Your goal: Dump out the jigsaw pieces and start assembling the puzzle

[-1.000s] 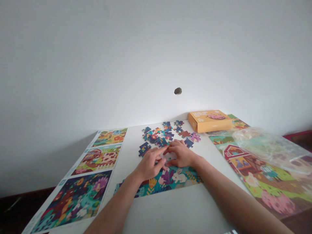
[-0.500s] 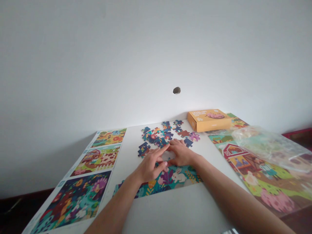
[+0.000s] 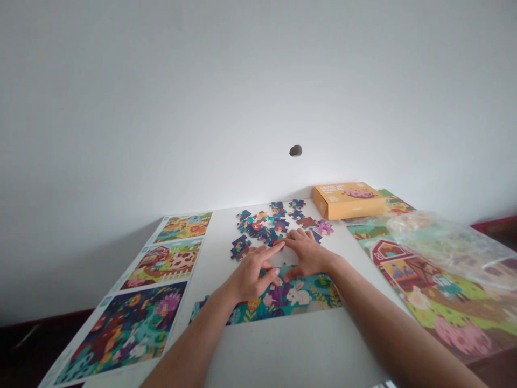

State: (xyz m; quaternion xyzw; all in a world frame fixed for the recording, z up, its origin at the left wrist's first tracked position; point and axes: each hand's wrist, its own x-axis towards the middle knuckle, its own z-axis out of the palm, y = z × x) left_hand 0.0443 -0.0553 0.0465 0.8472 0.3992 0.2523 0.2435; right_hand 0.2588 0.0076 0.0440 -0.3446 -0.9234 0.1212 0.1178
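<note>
A partly joined jigsaw puzzle (image 3: pixel 299 295) with a white rabbit and plants on teal lies flat in front of me. My left hand (image 3: pixel 252 272) is over its upper left part, thumb on the puzzle and index finger stretched towards the right hand. My right hand (image 3: pixel 306 253) rests just behind the upper edge, its thumb at that edge and its index finger meeting the left fingertip. Both hands are open, thumbs and index fingers apart, with nothing visible held. Beyond them lie several loose puzzle pieces (image 3: pixel 258 223), some partly hidden by my right hand.
Printed picture sheets (image 3: pixel 125 334) line the table's left side. At the back right stands a yellow puzzle box (image 3: pixel 351 202). A clear plastic bag (image 3: pixel 440 242) lies over a large farm picture (image 3: pixel 452 291). A white wall (image 3: pixel 202 108) with a hole rises behind.
My right thumb has shifted slightly right, away from the left hand, showing more of the puzzle's upper edge. The view has moved slightly; the loose pieces stay put.
</note>
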